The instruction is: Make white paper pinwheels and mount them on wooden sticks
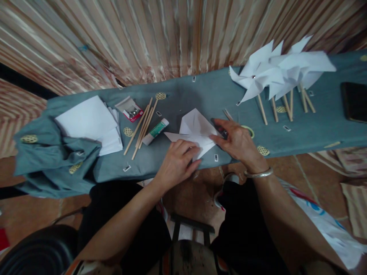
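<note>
White paper sheet [195, 124]: creased, partly folded, with pointed flaps. One narrow tip points left; a broader flap peaks on the far side. Lies mid-scene.

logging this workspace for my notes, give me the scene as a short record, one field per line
left hand: left hand, fingers spread on the folded white paper
right hand: right hand at the paper's right side; whether it pinches is unclear
beside right hand: scissors, partly hidden
left of paper: green-and-white tube, wooden sticks, open red box of small metal pieces, stack of white paper
right side: white pinwheels on sticks, dark phone-like object
surface: grey-green cloth with pineapple prints
</note>
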Demonstrator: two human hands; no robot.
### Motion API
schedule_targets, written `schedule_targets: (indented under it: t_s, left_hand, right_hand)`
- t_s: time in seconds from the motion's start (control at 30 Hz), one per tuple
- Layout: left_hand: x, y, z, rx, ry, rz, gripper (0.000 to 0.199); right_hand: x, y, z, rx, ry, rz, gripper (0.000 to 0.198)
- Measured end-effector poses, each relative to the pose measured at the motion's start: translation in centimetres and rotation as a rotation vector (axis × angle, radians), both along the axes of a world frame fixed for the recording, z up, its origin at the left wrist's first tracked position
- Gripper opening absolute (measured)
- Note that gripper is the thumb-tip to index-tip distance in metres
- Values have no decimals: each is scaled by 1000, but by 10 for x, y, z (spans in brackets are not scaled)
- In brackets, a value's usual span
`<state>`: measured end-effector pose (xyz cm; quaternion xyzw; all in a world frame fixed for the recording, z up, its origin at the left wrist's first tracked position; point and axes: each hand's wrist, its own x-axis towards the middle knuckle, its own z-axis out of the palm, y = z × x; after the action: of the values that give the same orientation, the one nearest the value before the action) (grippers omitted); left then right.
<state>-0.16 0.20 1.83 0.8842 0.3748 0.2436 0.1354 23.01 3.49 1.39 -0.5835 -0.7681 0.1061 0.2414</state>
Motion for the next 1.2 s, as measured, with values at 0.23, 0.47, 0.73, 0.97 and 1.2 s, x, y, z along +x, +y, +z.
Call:
schedule_targets:
  t_s: [0.23,0.47,0.73,0.97,1.2]
  left_hand:
    - [8,-9,1,7,167,-27,17]
    - [6,-11,0,78,179,-27,14]
    - [-1,-15,-1,124,128,-101,18]
    - [-20,-20,-2,143,93,-117,17]
    - [-45,-4,-7,164,171,69,18]
  right_hand:
    - [10,-14,-1,-4,-64,56,48]
    - [25,-23,3,36,-180,-20,42]
    - [29,-25,7,70,-91,-59,39]
    - [23,-30,8,89,10,-36,21]
    - [22,-46,4,48,17,8,24]
